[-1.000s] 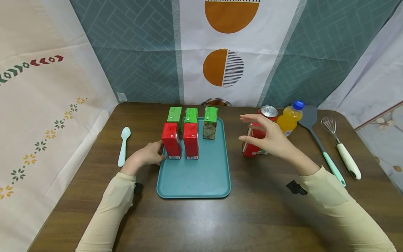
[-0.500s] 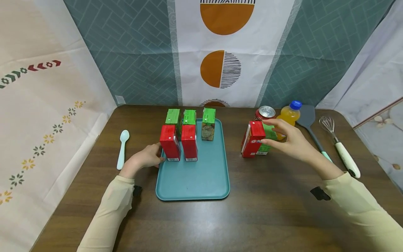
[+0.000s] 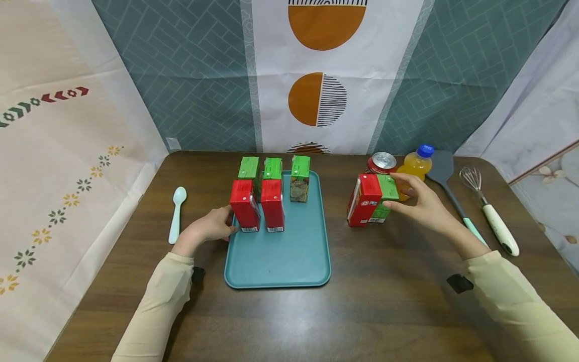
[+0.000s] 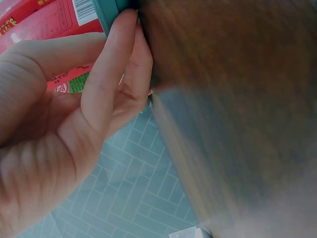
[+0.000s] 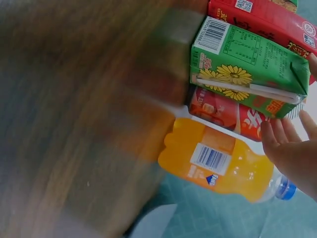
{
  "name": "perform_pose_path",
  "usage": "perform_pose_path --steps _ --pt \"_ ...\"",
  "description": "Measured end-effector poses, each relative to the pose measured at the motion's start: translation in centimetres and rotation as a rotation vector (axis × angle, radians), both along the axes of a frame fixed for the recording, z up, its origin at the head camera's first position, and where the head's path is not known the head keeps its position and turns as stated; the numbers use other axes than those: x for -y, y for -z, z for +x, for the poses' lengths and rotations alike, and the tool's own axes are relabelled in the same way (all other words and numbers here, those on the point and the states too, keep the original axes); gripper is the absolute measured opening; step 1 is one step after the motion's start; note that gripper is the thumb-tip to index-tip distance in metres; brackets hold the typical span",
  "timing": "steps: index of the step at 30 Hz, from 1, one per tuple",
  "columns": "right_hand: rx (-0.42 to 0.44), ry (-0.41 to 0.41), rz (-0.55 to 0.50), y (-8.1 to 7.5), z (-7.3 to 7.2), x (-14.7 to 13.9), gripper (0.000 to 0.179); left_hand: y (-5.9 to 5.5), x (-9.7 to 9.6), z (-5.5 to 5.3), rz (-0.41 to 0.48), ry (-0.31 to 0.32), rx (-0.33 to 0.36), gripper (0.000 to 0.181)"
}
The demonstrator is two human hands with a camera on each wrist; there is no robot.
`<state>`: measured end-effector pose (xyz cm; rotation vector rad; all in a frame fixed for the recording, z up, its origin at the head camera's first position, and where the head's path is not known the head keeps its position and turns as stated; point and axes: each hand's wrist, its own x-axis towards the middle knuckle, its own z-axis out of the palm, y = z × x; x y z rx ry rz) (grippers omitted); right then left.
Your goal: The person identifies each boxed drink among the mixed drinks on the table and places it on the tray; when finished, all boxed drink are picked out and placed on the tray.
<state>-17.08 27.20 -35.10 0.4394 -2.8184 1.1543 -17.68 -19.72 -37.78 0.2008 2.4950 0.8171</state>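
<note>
My left hand (image 3: 214, 223) grips the left rim of a teal tray (image 3: 285, 261), with the fingertips at its edge in the left wrist view. On the tray stand two red drink cartons (image 3: 273, 206) in front of several green-topped drink cartons (image 3: 300, 178). To the right, a red carton (image 3: 364, 200) and a green carton (image 3: 387, 187) stand upright side by side on the table. My right hand (image 3: 418, 198) is at the top of the green carton (image 5: 247, 64), thumb and fingers spread apart around its top right end.
A red drink can (image 3: 381, 162) and an orange drink bottle (image 3: 415, 165) stand close behind the right hand. Farther right lie a grey spatula (image 3: 441, 168) and a whisk (image 3: 490, 213). A pale spoon (image 3: 178, 213) lies left of the tray on the wooden table (image 3: 289, 327).
My right hand has moved right and back from above the red carton, coming to the green carton's top and uncovering both cartons. The left hand stays at the tray rim.
</note>
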Motion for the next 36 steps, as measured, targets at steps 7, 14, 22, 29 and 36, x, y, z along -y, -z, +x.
perform_pose_path --steps 7,14,22,29,36 --pt "-0.016 0.001 -0.033 0.7 -0.9 0.2 0.073 -0.1 -0.1 0.0 -0.009 0.011 0.001 0.055" --pt "-0.099 -0.013 0.091 0.4 -1.7 0.1 0.077 -0.1 0.0 -0.1 -0.005 0.014 -0.001 0.056" --pt "-0.107 -0.008 0.093 0.8 -2.1 0.0 0.073 0.0 0.0 -0.2 -0.009 0.022 -0.005 0.055" --pt "-0.050 -0.003 0.089 1.0 -2.1 -0.2 0.076 -0.1 0.0 0.0 -0.009 0.029 -0.012 0.053" --pt "0.047 0.026 -0.011 1.2 -2.0 -0.2 0.078 0.0 0.0 0.0 -0.008 0.018 -0.004 0.053"
